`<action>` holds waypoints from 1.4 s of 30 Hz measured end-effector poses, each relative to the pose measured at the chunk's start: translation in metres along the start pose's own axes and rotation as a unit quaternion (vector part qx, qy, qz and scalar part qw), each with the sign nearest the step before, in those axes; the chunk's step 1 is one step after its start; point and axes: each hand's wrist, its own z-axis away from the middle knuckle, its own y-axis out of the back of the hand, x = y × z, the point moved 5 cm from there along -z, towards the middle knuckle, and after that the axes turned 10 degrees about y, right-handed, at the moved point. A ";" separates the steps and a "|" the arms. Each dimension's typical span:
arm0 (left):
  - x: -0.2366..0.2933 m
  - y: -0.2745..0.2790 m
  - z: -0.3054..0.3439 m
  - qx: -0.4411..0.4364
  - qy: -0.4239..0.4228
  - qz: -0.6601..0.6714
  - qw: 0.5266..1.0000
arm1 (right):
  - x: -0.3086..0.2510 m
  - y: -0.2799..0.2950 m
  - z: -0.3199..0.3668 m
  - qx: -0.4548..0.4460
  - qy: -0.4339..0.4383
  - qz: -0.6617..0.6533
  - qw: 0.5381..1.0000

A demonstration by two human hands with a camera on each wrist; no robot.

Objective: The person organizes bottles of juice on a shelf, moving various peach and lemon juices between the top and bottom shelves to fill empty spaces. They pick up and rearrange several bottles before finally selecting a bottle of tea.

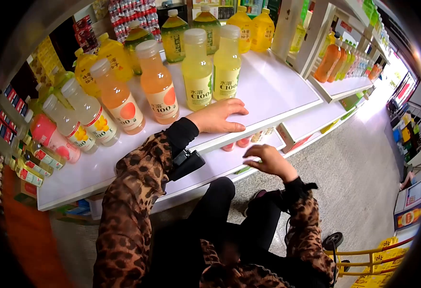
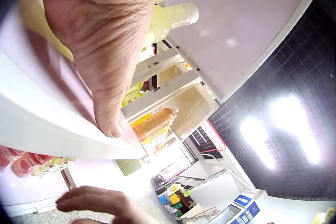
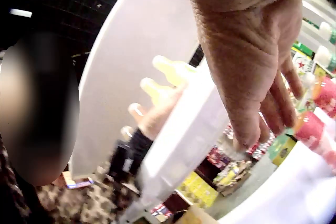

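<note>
My left hand (image 1: 218, 116) lies on the white shelf (image 1: 273, 103) close to its front edge, fingers stretched out and holding nothing. Just behind it stand two yellow-green drink bottles (image 1: 198, 79) with white caps. Left of them come peach-coloured bottles (image 1: 160, 91) and cloudy white bottles (image 1: 100, 122), all upright in a row. Lower and to the right, my right hand (image 1: 273, 163) hangs in the air in front of the lower shelf, its fingers loosely bent around nothing. In the right wrist view, red-pink bottles (image 3: 310, 129) show beyond the right hand's fingers (image 3: 283, 106).
Behind the front row are yellow bottles (image 1: 263, 31) and green-labelled bottles (image 1: 173, 36). Another shelf unit (image 1: 345, 86) with orange bottles (image 1: 328, 62) stands at the right. A yellow-railed cart (image 1: 373, 261) is on the floor at lower right. Small bottles (image 1: 30, 173) fill the shelf's left end.
</note>
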 end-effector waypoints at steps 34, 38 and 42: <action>-0.012 -0.007 -0.014 0.035 -0.030 -0.012 0.999 | -0.106 0.171 -0.207 0.243 0.143 0.297 0.912; -0.008 -0.004 -0.012 0.067 -0.076 -0.005 0.995 | -0.112 0.167 -0.199 0.306 0.196 0.313 0.878; -0.003 -0.004 -0.008 0.058 -0.066 -0.013 0.996 | -0.111 0.168 -0.186 0.333 0.194 0.326 0.863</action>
